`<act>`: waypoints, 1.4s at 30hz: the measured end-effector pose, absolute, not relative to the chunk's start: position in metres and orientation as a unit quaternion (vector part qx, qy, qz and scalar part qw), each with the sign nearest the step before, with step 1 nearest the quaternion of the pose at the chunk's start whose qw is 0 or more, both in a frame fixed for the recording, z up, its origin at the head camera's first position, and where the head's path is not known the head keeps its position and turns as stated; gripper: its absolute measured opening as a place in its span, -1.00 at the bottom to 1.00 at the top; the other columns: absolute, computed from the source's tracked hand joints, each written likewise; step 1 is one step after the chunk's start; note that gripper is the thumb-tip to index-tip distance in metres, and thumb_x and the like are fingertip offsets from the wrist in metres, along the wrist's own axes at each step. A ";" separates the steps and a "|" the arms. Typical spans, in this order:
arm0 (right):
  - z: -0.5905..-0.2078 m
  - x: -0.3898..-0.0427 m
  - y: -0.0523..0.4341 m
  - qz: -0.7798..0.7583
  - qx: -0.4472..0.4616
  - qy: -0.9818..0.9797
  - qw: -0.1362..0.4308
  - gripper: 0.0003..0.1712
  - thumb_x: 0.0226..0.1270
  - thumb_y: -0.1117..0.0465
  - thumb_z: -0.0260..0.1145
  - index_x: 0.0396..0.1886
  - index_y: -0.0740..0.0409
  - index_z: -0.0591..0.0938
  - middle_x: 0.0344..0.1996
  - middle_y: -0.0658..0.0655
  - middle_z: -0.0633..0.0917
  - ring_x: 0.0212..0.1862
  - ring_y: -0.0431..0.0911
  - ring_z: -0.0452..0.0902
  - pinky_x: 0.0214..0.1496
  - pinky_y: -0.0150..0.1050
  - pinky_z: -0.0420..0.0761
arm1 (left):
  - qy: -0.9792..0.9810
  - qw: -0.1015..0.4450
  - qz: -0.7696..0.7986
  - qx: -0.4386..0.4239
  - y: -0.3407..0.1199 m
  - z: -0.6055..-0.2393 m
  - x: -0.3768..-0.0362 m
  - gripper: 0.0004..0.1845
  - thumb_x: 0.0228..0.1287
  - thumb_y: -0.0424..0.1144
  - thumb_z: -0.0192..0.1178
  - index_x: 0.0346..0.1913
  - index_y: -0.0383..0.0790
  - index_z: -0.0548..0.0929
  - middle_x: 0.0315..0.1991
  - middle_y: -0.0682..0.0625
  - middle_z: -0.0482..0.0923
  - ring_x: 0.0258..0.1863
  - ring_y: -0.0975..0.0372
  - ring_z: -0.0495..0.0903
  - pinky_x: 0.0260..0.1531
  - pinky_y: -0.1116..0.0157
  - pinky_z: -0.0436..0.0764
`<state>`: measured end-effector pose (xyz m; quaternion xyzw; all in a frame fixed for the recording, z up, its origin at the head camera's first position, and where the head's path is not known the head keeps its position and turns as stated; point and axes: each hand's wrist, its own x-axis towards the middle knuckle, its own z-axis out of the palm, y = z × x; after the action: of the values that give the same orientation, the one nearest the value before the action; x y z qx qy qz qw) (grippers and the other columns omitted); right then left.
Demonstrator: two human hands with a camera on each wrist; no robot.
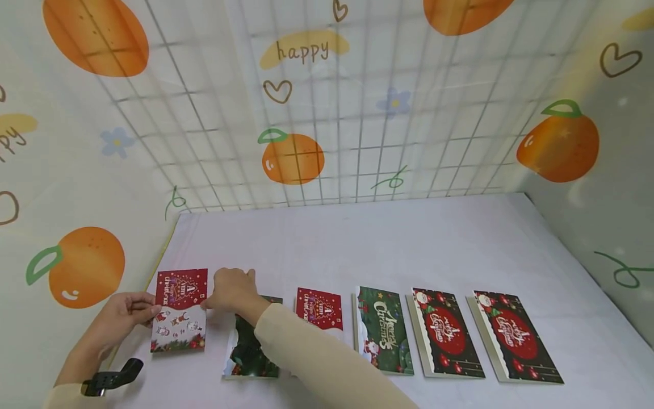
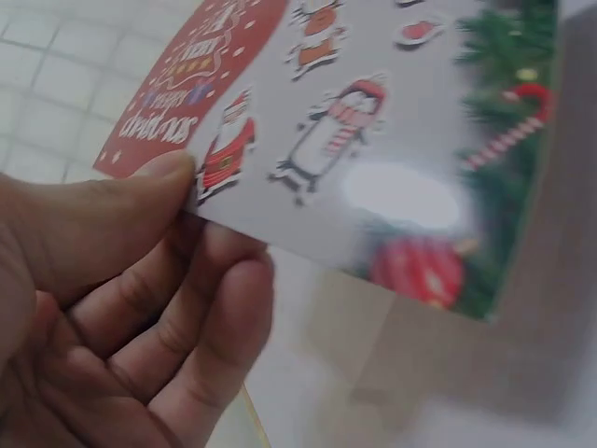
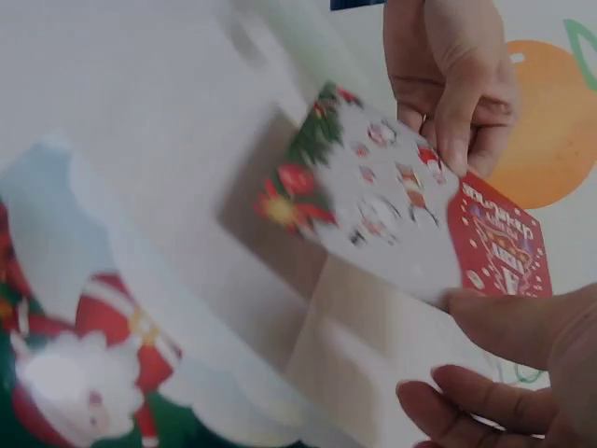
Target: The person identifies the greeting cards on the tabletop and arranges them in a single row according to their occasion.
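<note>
A red-and-white Christmas card [image 1: 180,312], with small cartoon figures on its lower half, is held up at the far left between both hands. My left hand [image 1: 122,318] pinches its left edge, thumb on the printed face and fingers behind, as the left wrist view shows the card [image 2: 373,168] up close. At the opposite edge is my right hand [image 1: 234,292]; its thumb [image 3: 499,322] lies on the rim of the card [image 3: 392,201], with other fingers bent below. Under the right forearm lies a dark green card [image 1: 255,363], partly hidden.
To the right, another red-and-white card [image 1: 322,307], a green Merry Christmas card [image 1: 385,329] and two dark cards with red circles [image 1: 447,335] lie in a row on the white tabletop [image 1: 357,244]. A printed fabric curtain over a wire grid [image 1: 393,130] rises behind.
</note>
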<state>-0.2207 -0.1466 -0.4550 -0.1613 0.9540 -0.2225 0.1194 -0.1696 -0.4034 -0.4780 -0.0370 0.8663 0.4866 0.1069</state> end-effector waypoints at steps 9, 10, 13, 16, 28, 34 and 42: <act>-0.447 -0.220 -0.145 -0.307 -0.164 0.930 0.119 -0.52 0.30 0.03 0.57 -0.74 -0.01 0.58 -0.71 -0.15 0.59 -0.47 -0.22 0.43 -0.20 -0.27 0.44 | 0.859 0.077 0.503 -0.059 -0.393 -0.472 -0.175 -0.64 0.56 -0.33 0.22 0.15 -0.63 0.55 -0.20 -0.13 0.75 -0.32 0.13 0.72 -0.21 0.25 0.78; -0.446 -0.219 -0.144 -0.319 -0.161 0.926 0.121 -0.52 0.32 0.05 0.55 -0.75 0.00 0.58 -0.73 -0.14 0.59 -0.49 -0.22 0.42 -0.25 -0.29 0.45 | 0.859 0.077 0.502 -0.064 -0.392 -0.472 -0.176 -0.63 0.56 -0.32 0.23 0.16 -0.62 0.55 -0.20 -0.12 0.75 -0.32 0.13 0.72 -0.21 0.26 0.78; -0.444 -0.219 -0.142 -0.351 -0.142 0.917 0.129 -0.53 0.36 0.10 0.54 -0.74 0.04 0.62 -0.76 -0.14 0.61 -0.53 -0.23 0.41 -0.43 -0.34 0.43 | 0.860 0.077 0.499 -0.071 -0.390 -0.471 -0.179 -0.60 0.56 -0.28 0.24 0.17 -0.62 0.56 -0.19 -0.11 0.75 -0.32 0.13 0.72 -0.21 0.26 0.79; -0.444 -0.221 -0.139 -0.372 -0.129 0.910 0.132 -0.60 0.37 0.13 0.53 -0.67 0.11 0.70 -0.76 -0.12 0.63 -0.55 -0.22 0.38 -0.55 -0.35 0.35 | 0.857 0.073 0.505 -0.072 -0.386 -0.471 -0.183 -0.58 0.54 -0.27 0.27 0.17 -0.62 0.57 -0.20 -0.11 0.76 -0.32 0.14 0.71 -0.22 0.27 0.79; -0.439 -0.246 -0.117 -0.422 -0.063 0.898 0.104 -0.68 0.32 0.12 0.56 -0.61 0.09 0.76 -0.77 -0.12 0.64 -0.59 -0.24 0.52 -0.58 -0.35 0.38 | 0.860 0.028 0.503 -0.083 -0.356 -0.463 -0.212 -0.56 0.52 -0.28 0.30 0.22 -0.61 0.59 -0.17 -0.16 0.75 -0.35 0.20 0.71 -0.22 0.25 0.80; -0.432 -0.262 -0.096 -0.430 -0.056 0.897 0.085 -0.69 0.33 0.11 0.56 -0.61 0.07 0.78 -0.75 -0.12 0.66 -0.53 -0.22 0.54 -0.54 -0.34 0.41 | 0.854 0.010 0.512 -0.092 -0.332 -0.455 -0.233 -0.57 0.48 -0.27 0.34 0.18 -0.58 0.63 -0.16 -0.19 0.75 -0.36 0.24 0.71 -0.23 0.26 0.80; -0.429 -0.278 -0.071 -0.432 -0.032 0.898 0.083 -0.72 0.34 0.11 0.55 -0.55 0.11 0.80 -0.68 -0.06 0.72 -0.50 -0.17 0.58 -0.51 -0.30 0.44 | 0.840 0.005 0.535 -0.085 -0.308 -0.451 -0.255 -0.59 0.44 -0.26 0.38 0.12 -0.59 0.66 -0.25 -0.12 0.76 -0.43 0.28 0.73 -0.27 0.26 0.81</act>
<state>-0.2781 -0.0709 -0.4290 -0.0321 0.8977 -0.4316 0.0829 -0.2549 -0.3078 -0.4511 -0.0847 0.8403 0.5354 0.0050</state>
